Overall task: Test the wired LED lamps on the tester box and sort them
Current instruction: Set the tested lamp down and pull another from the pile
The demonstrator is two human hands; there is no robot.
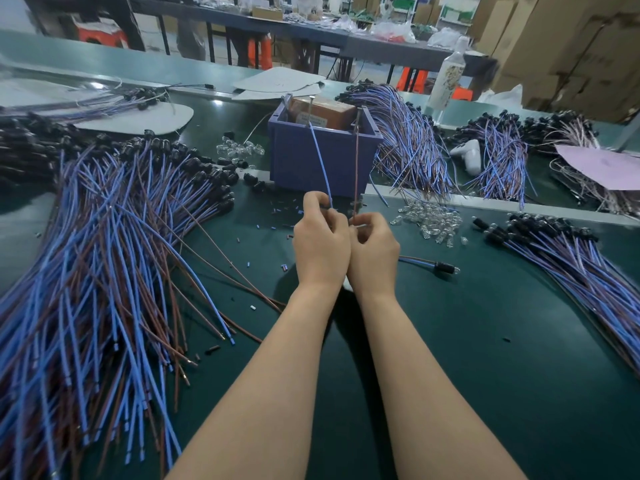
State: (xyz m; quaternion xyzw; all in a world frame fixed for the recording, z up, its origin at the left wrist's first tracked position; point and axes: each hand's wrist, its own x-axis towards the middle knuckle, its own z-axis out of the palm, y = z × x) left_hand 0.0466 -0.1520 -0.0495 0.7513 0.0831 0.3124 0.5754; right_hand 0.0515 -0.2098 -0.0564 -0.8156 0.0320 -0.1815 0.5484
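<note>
My left hand (320, 237) pinches a blue wire (320, 161) that runs up to the purple tester box (311, 157). My right hand (374, 247) pinches a brown wire (356, 157) that also reaches the box's rim. Both hands sit side by side in front of the box, and the lamp end of the wires is hidden behind them. A brown block (322, 110) sits inside the box. One wired lamp (440, 266) lies alone on the mat to the right of my right hand.
A large pile of blue and brown wired lamps (104, 254) covers the left of the green mat. Smaller bundles lie at the right (581, 258) and behind the box (408, 143). Clear bulbs (429, 220) lie loose at the right, with wire scraps scattered about.
</note>
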